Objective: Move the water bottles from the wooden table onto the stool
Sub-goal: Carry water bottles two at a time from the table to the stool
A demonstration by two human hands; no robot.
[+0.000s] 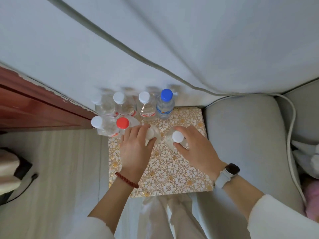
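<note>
A stool (172,169) with a gold and white flower-patterned top stands below me. Several clear water bottles stand upright along its far and left edges: a blue-capped one (165,105), a red-capped one (122,124) and white-capped ones (144,106). My left hand (136,149) is closed around a white-capped bottle (151,134) standing on the stool beside the red-capped one. My right hand (193,147) grips another white-capped bottle (177,137) to its right, also upright on the stool.
A grey sofa arm (241,144) borders the stool on the right. Red-brown wooden furniture (34,107) stands at the left against a white wall (120,49). Pale wood floor (60,169) lies left of the stool, with a dark object (20,168) at the far left.
</note>
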